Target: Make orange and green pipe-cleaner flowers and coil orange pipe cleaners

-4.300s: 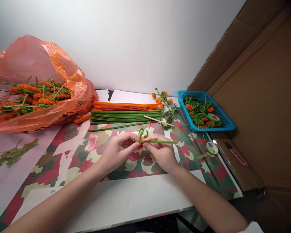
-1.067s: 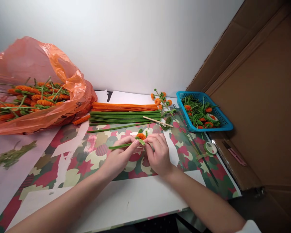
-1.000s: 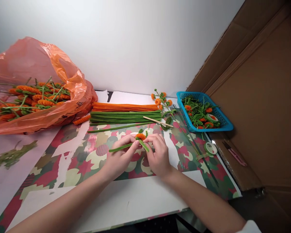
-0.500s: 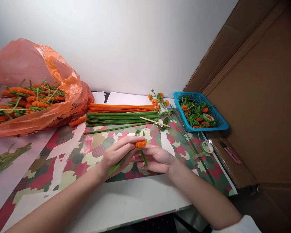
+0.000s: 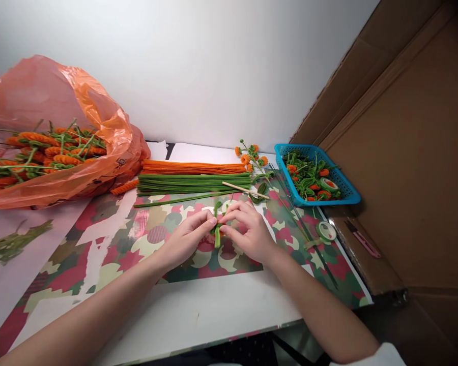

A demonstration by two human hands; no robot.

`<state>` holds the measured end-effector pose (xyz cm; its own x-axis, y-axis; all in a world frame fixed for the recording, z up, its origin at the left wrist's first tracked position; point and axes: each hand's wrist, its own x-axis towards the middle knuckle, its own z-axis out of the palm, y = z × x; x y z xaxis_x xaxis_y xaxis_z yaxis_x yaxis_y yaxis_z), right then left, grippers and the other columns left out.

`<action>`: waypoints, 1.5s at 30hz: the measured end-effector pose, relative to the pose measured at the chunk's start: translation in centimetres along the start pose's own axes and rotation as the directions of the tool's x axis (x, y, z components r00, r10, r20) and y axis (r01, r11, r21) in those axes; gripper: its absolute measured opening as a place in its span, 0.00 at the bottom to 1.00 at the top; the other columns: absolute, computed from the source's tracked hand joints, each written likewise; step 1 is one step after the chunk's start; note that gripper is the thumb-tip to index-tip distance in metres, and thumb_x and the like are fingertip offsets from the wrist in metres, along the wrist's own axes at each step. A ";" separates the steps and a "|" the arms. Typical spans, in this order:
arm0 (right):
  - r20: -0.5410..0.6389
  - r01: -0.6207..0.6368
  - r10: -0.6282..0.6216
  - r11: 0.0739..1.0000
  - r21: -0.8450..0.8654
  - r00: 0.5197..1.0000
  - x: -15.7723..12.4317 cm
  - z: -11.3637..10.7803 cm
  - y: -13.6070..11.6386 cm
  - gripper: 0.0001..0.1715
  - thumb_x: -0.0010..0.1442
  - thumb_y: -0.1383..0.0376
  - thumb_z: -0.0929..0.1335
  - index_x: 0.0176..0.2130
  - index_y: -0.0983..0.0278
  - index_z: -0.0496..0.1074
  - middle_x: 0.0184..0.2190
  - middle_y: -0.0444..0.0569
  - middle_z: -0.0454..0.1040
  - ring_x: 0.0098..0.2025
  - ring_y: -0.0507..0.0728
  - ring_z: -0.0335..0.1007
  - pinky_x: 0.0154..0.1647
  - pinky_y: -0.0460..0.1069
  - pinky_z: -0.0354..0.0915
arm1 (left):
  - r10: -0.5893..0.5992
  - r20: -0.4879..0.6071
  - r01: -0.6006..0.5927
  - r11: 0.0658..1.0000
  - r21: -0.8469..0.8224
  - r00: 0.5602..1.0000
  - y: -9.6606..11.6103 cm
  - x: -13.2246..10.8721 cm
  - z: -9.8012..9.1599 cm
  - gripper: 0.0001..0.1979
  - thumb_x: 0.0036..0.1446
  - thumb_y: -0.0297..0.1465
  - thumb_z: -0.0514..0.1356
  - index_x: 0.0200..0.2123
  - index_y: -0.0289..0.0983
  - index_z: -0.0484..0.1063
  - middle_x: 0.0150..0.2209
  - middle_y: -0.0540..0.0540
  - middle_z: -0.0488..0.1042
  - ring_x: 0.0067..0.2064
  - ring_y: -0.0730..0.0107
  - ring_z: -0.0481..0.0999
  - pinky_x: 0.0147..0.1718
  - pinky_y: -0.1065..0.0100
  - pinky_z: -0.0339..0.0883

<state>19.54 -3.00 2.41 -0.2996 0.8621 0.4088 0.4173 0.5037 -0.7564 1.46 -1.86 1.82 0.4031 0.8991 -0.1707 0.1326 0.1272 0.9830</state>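
Between my fingertips is a pipe cleaner flower [image 5: 217, 238], its fuzzy green stems showing upright and most of its orange head hidden. My left hand [image 5: 189, 235] pinches it from the left with thumb and forefinger. From the other side, my right hand [image 5: 250, 231] is closed on it too, fingers bent over the top and thumb below. Beyond the hands lie a bundle of green pipe cleaners [image 5: 191, 182] and a bundle of orange pipe cleaners [image 5: 194, 168]. A thin wooden stick [image 5: 244, 190] rests across the right end of the green ones.
At left, an orange plastic bag [image 5: 110, 127] holds several orange and green pieces. A blue basket [image 5: 351, 195] with green and orange pieces stands back right. Nearby are a tape roll [image 5: 327, 231], a pink cutter [image 5: 366, 243], a finished flower stem [image 5: 252, 158] and a cardboard wall [image 5: 404, 152].
The flower has turned so its orange head is mostly out of sight and green stems face me. My right hand has moved from under it to a pinch at its right side.
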 end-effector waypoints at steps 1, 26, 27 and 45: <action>-0.003 0.010 -0.010 1.000 -0.027 1.000 -0.1 0.1 0.0 0.06 0.60 0.69 0.67 0.37 0.60 0.75 0.37 0.47 0.71 0.43 0.55 0.66 0.48 0.53 0.60 | 0.001 -0.003 -0.001 1.000 0.000 1.000 0.1 0.0 0.0 0.19 0.57 0.46 0.57 0.24 0.37 0.63 0.23 0.53 0.61 0.25 0.75 0.61 0.22 0.73 0.57; -0.023 -0.449 0.551 0.702 0.553 0.834 -1.1 2.3 -1.3 0.11 0.55 0.58 0.69 0.29 0.63 0.69 0.25 0.42 0.64 0.24 0.50 0.57 0.25 0.47 0.57 | 0.701 -0.081 -0.547 0.618 0.565 0.709 -0.4 -0.5 0.5 0.09 0.58 0.25 0.57 0.26 0.38 0.66 0.37 0.44 0.78 0.37 0.68 0.77 0.37 0.67 0.70; 0.096 -0.507 0.601 0.567 0.649 0.794 -1.0 2.2 -1.3 0.14 0.52 0.56 0.71 0.29 0.63 0.69 0.23 0.41 0.63 0.23 0.49 0.55 0.24 0.46 0.56 | 0.717 -0.058 -0.560 0.589 0.582 0.694 -0.4 -0.6 0.5 0.08 0.58 0.25 0.56 0.26 0.39 0.67 0.38 0.44 0.78 0.38 0.68 0.77 0.38 0.67 0.71; 0.127 -0.481 0.465 0.826 0.292 0.876 -0.4 1.3 0.1 0.32 0.44 0.58 0.76 0.48 0.63 0.69 0.40 0.48 0.69 0.32 0.51 0.60 0.30 0.46 0.61 | 0.079 0.003 -0.079 0.997 0.005 0.997 -0.1 -0.1 0.0 0.15 0.58 0.41 0.58 0.26 0.37 0.63 0.24 0.53 0.67 0.24 0.75 0.67 0.23 0.74 0.61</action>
<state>18.64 -3.35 1.51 -0.1770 0.9825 -0.0587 0.2383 -0.0151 -0.9711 1.43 -2.00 1.76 0.4154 0.9049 -0.0926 0.1046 0.0536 0.9931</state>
